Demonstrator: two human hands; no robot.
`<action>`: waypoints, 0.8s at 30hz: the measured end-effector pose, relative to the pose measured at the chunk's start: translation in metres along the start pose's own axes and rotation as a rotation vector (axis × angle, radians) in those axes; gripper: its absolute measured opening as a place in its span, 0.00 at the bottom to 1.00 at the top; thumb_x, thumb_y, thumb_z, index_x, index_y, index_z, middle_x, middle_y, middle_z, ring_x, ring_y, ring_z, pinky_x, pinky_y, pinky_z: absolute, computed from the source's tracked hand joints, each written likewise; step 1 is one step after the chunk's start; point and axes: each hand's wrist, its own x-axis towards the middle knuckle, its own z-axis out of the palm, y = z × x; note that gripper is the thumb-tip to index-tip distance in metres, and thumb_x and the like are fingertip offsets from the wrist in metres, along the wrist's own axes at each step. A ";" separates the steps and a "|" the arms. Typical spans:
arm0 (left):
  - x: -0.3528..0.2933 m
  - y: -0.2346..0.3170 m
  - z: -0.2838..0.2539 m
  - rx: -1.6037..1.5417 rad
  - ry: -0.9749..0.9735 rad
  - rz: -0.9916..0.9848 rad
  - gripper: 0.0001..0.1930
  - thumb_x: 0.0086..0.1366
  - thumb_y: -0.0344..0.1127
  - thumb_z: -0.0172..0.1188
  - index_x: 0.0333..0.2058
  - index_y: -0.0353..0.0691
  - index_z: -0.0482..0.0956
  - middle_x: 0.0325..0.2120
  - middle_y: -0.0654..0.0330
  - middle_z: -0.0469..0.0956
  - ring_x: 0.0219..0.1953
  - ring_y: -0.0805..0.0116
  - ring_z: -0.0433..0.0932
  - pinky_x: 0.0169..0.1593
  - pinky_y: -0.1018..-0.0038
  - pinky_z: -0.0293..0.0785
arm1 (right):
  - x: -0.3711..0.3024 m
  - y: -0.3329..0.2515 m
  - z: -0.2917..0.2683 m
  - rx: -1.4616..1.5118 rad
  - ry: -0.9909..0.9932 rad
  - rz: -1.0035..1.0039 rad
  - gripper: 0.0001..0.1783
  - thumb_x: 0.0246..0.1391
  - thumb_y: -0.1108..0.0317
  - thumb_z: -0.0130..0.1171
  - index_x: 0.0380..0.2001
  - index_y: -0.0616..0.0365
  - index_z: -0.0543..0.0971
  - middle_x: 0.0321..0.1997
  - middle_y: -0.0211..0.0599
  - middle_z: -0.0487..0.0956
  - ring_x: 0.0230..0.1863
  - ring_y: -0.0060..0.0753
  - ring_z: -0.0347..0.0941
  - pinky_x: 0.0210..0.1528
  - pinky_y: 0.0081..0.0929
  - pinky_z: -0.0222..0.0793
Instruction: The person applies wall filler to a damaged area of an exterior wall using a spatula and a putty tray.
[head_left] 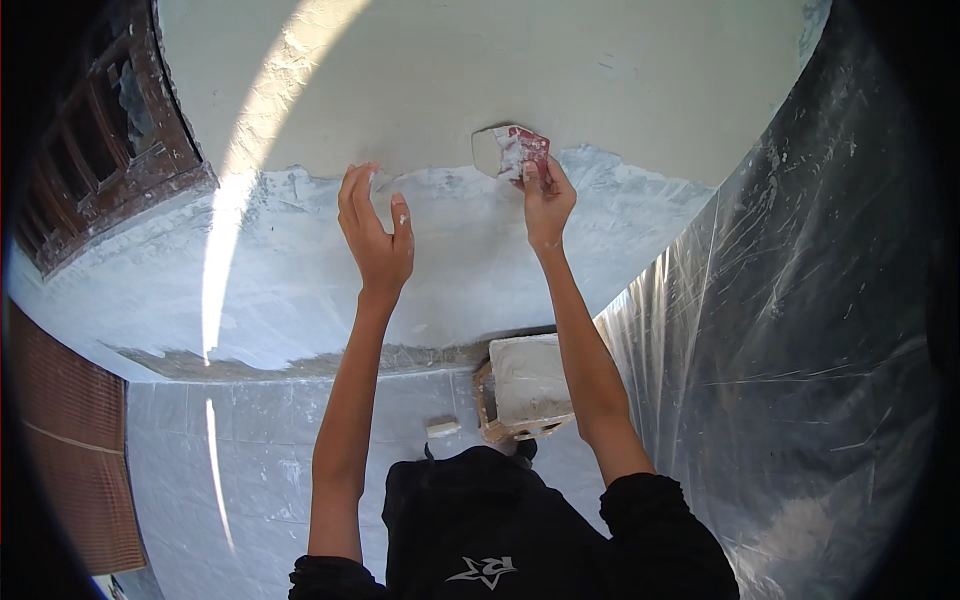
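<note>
My right hand pinches a small flat putty scraper, thumb on its near face. The scraper is red and off-white, and white putty is smeared across it. It is held at the wall, close to the ragged line between the cream coat above and the whitish-blue surface below. To the left, my left hand is raised at the same line, fingers and thumb apart. White smears mark its fingertips, and I cannot tell whether they touch the wall.
A putty-covered board sits on a wooden stand below my right forearm. Beside it, a small pale block lies on the grey floor covering. Plastic sheeting hangs at right; a brown wooden window frame is upper left.
</note>
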 end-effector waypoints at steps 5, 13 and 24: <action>-0.004 -0.010 -0.030 -0.014 -0.049 -0.026 0.21 0.66 0.33 0.50 0.56 0.34 0.65 0.56 0.51 0.66 0.63 0.48 0.60 0.62 0.56 0.54 | 0.020 -0.003 -0.071 0.019 0.303 0.031 0.13 0.63 0.70 0.54 0.49 0.64 0.75 0.40 0.30 0.78 0.38 0.20 0.74 0.43 0.29 0.79; 0.009 -0.008 -0.026 -0.087 -0.112 -0.041 0.21 0.65 0.31 0.51 0.56 0.35 0.66 0.56 0.51 0.65 0.62 0.49 0.61 0.62 0.57 0.55 | 0.011 -0.022 -0.015 0.066 0.132 -0.042 0.13 0.60 0.73 0.57 0.47 0.68 0.75 0.41 0.31 0.78 0.38 0.19 0.73 0.39 0.24 0.78; -0.012 0.034 -0.022 -0.038 -0.095 -0.078 0.19 0.66 0.32 0.51 0.54 0.35 0.67 0.53 0.50 0.68 0.59 0.50 0.64 0.61 0.58 0.58 | 0.044 -0.030 -0.071 0.010 0.422 -0.045 0.12 0.60 0.75 0.56 0.46 0.68 0.77 0.38 0.35 0.79 0.36 0.22 0.75 0.36 0.22 0.79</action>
